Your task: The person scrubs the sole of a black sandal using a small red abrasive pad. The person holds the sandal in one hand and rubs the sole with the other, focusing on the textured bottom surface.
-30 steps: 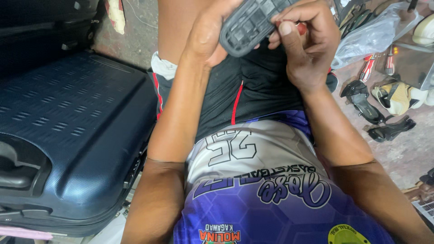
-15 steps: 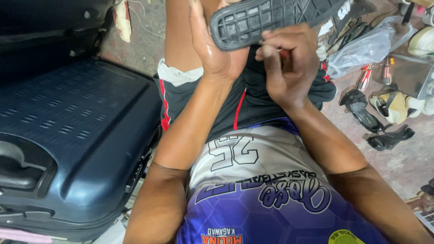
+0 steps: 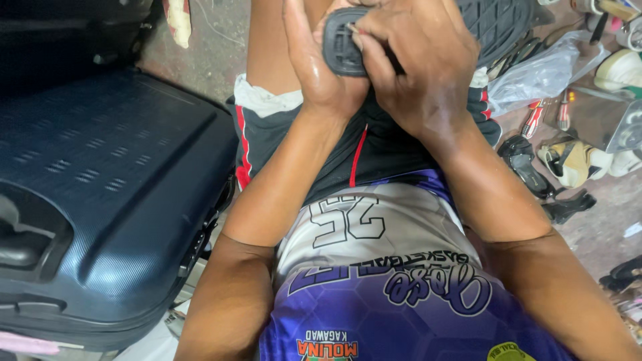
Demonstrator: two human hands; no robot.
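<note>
I hold a black rubber shoe sole (image 3: 498,23) with a ridged tread up over my lap, at the top of the head view. My left hand (image 3: 317,67) cups its rounded end from the left, palm against the rubber. My right hand (image 3: 414,67) is closed over the same end, fingertips pinching at the sole's edge, where something small and thin shows between them; I cannot tell what it is. Much of the sole is hidden behind my right hand or cut off by the frame's top edge.
A large dark blue hard-shell suitcase (image 3: 93,200) lies close on my left. On the concrete floor to my right are a clear plastic bag (image 3: 542,73), red-handled tools (image 3: 535,117), a black sandal (image 3: 525,167) and a light-coloured shoe (image 3: 575,160).
The sole has swung from lying across both hands to being gripped at its rounded end. Both hands have closed in together and sit lower and nearer the camera.
</note>
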